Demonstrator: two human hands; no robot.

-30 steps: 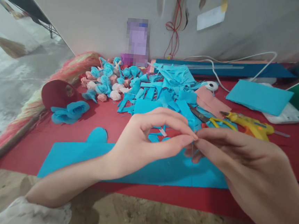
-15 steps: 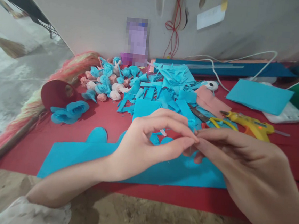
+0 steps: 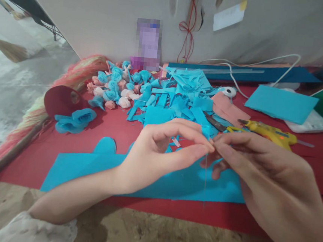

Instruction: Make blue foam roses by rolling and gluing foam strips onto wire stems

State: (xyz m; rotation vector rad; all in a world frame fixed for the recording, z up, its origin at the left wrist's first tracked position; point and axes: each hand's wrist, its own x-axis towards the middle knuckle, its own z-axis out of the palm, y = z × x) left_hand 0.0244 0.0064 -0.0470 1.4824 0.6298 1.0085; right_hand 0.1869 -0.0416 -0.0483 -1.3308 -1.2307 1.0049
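Observation:
My left hand and my right hand meet fingertip to fingertip above the blue paper sheet. Thumb and forefinger are pinched on both. From the pinch a thin strand hangs down, thread or fine wire; I cannot tell which, and its upper end is hidden in the fingers. Rounded blue paper petals lie at the sheet's far edge. Just behind my fingers are a dark-bladed cutting tool with yellow on its handles and a yellow glue gun.
Blue paper scraps and blue and pink paper roses cover the back of the red table. A larger blue flower lies left, by a red roll. Folded blue paper rests on a white device.
My right hand has shifted slightly, its fingers rising at the pinch. The thin strand now hangs visibly below the fingertips. My left hand is almost still.

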